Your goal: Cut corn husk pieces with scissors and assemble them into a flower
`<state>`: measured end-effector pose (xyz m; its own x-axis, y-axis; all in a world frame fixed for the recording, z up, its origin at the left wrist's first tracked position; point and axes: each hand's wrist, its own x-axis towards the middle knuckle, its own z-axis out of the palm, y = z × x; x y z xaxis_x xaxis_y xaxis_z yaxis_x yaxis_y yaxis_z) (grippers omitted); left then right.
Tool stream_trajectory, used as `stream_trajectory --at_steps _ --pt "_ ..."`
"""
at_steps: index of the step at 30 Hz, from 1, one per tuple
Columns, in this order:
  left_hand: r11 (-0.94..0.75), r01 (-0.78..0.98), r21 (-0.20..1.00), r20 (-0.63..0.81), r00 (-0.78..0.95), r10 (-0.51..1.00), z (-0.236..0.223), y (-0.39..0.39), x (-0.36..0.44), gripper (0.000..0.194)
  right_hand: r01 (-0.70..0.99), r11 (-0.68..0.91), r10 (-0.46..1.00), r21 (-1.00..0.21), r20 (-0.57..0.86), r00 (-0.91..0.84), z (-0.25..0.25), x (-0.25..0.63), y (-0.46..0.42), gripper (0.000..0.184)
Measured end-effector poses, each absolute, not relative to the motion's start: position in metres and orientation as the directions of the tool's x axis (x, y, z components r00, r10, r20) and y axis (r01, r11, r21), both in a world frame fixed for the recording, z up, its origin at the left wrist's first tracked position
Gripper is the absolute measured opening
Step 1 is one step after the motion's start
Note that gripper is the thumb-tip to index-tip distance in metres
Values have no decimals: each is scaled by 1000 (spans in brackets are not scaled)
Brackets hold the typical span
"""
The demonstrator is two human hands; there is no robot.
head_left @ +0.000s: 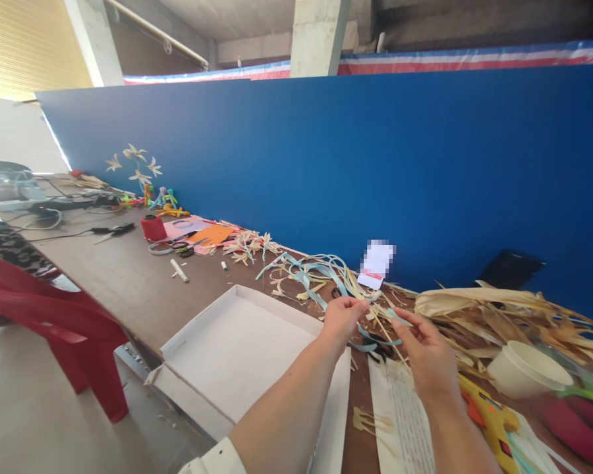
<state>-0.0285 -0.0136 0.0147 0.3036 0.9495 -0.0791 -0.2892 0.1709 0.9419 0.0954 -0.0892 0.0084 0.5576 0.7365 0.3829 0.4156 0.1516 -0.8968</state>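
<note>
My left hand [344, 321] is closed in a pinch, with thumb and forefinger together beside a small whitish tip; what it grips is too small to make out. Just to its right, my right hand [427, 352] pinches the end of a light blue paper strip [393, 317] between thumb and fingers. A thin pale stalk slants down between the two hands. Behind them lies a tangle of light blue strips [321, 268]. Dark-handled scissors [375, 347] lie on the table beneath the hands, partly covered by strips.
A white box lid [257, 349] lies left of my arms. To the right are dried corn husks [474, 303], a cream paper cup [526, 372] and a yellow glue gun [494, 421]. Farther left are a red thread spool [153, 228], scissors [190, 248] and a red chair [74, 322].
</note>
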Motion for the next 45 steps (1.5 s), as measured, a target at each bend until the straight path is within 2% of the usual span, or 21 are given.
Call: stream_trajectory --at_steps 3,6,11,16,30,36,45 --pt "130 -294 947 -51 262 964 14 -13 -29 27 592 168 705 -788 516 486 14 92 -91 33" --pt "68 -275 959 -6 221 975 12 -12 -29 25 664 176 719 -727 555 418 16 89 -93 31" --pt "-22 -279 960 75 179 981 12 -11 -28 19 622 83 802 -778 423 422 8 92 -91 34" --pt "-48 -298 953 106 182 977 13 -12 -27 18 577 97 834 -811 383 398 2 96 -86 28" --pt "-10 -308 951 96 265 959 17 -16 -27 18 591 14 866 -806 305 396 14 87 -90 31" --pt "-2 -308 951 88 266 960 16 -16 -26 17 521 52 895 -852 271 354 16 82 -90 28" --pt "27 -314 949 59 262 963 18 -16 -27 16 453 -21 901 -891 179 394 17 81 -92 34"
